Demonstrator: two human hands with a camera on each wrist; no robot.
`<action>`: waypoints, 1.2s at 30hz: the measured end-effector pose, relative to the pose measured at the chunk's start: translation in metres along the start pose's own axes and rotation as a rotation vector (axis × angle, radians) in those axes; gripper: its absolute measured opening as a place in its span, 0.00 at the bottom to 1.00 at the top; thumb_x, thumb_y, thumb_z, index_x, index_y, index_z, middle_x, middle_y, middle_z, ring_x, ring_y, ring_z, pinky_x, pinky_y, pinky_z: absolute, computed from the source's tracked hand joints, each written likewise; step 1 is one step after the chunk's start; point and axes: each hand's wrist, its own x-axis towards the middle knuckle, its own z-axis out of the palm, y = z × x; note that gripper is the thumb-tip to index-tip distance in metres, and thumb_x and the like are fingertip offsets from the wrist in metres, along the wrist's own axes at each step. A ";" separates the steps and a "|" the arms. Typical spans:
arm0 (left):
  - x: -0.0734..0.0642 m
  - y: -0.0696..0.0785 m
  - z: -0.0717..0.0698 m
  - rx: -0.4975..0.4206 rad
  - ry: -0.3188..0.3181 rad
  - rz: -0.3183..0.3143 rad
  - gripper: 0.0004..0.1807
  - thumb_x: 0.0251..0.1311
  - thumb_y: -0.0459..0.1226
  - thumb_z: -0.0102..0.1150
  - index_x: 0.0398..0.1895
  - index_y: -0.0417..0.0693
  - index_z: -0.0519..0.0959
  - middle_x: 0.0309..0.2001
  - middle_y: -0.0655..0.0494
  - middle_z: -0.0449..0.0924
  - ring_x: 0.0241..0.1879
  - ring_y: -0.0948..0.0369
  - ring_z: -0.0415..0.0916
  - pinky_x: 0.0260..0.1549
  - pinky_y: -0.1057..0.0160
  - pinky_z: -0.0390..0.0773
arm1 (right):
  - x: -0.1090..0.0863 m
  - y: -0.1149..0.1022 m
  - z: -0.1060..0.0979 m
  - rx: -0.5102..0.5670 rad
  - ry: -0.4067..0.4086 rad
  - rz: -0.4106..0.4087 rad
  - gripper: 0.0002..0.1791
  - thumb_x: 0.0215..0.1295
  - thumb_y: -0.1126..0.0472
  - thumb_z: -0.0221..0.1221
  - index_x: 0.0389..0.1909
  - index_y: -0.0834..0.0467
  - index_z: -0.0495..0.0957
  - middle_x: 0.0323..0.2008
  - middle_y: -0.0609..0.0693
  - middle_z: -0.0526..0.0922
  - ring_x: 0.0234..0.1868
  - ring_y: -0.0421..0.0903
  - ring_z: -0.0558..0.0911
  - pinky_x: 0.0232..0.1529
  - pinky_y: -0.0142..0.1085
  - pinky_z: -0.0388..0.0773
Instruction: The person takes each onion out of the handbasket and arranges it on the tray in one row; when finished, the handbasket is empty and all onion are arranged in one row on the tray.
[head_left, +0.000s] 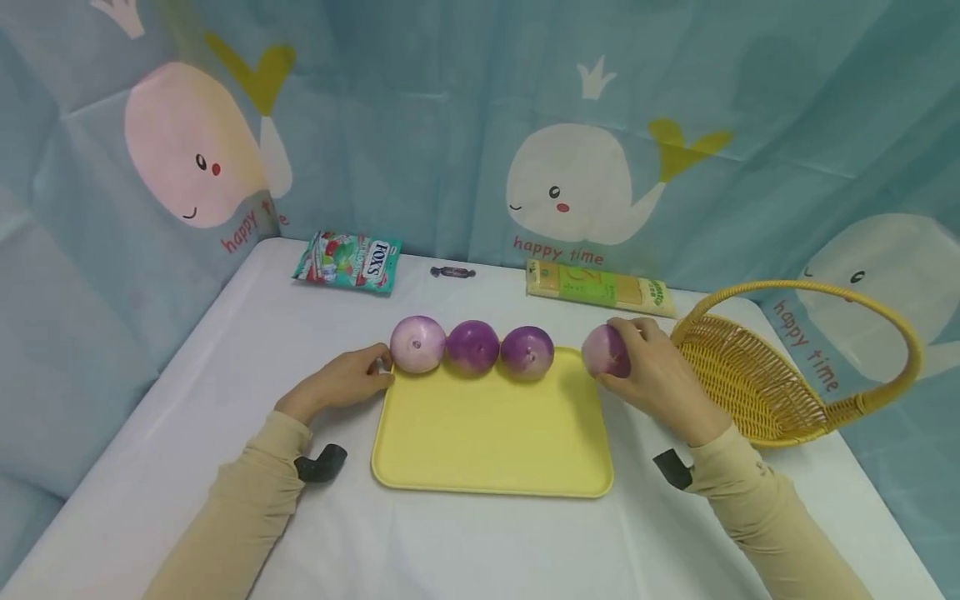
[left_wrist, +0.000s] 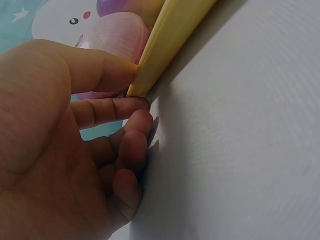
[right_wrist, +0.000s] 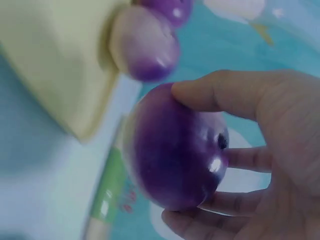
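Note:
A yellow tray (head_left: 491, 437) lies on the white table, with a pale onion (head_left: 417, 354) and two purple onions, one in the middle (head_left: 472, 348) and one to its right (head_left: 527, 363), in a row along its back edge. At the tray's back left corner, my left hand (head_left: 341, 382) pinches the rim, thumb above and forefinger below in the left wrist view. My right hand (head_left: 663, 383) grips another purple-and-white onion (right_wrist: 172, 145) over the back right corner, thumb on one side and fingers round the other. A gap separates it from the row.
A yellow wicker basket (head_left: 738, 392) with a tall handle stands to the right, close beside my right forearm. Toward the back lie a FOX'S sweet bag (head_left: 348, 262), a small wrapped candy (head_left: 453, 272) and a long yellow-green packet (head_left: 600, 287). A whale-print curtain hangs behind.

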 end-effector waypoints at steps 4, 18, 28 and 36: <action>-0.001 0.000 0.000 0.000 0.002 -0.004 0.13 0.62 0.41 0.51 0.47 0.47 0.71 0.31 0.52 0.71 0.32 0.58 0.67 0.31 0.62 0.66 | 0.003 -0.004 0.026 -0.013 -0.016 -0.041 0.39 0.52 0.55 0.71 0.63 0.62 0.66 0.53 0.69 0.73 0.47 0.64 0.80 0.45 0.56 0.79; 0.000 0.002 0.000 -0.003 0.009 -0.012 0.12 0.62 0.41 0.51 0.46 0.46 0.71 0.29 0.53 0.70 0.31 0.58 0.67 0.30 0.62 0.65 | 0.014 -0.002 0.062 0.000 0.040 -0.064 0.38 0.51 0.59 0.72 0.62 0.62 0.67 0.53 0.68 0.72 0.49 0.64 0.78 0.47 0.55 0.78; 0.000 0.002 0.000 0.003 0.018 -0.004 0.13 0.62 0.40 0.51 0.46 0.46 0.72 0.30 0.53 0.70 0.31 0.58 0.67 0.30 0.62 0.65 | 0.022 -0.001 0.064 0.002 0.048 -0.070 0.38 0.52 0.62 0.71 0.64 0.63 0.65 0.54 0.68 0.71 0.52 0.65 0.76 0.50 0.55 0.76; 0.001 0.001 0.001 0.002 0.009 -0.004 0.13 0.62 0.41 0.51 0.47 0.46 0.71 0.29 0.53 0.70 0.30 0.59 0.67 0.30 0.62 0.65 | 0.021 0.000 0.066 -0.002 0.040 -0.060 0.39 0.53 0.62 0.70 0.66 0.63 0.65 0.56 0.68 0.70 0.54 0.65 0.75 0.50 0.56 0.76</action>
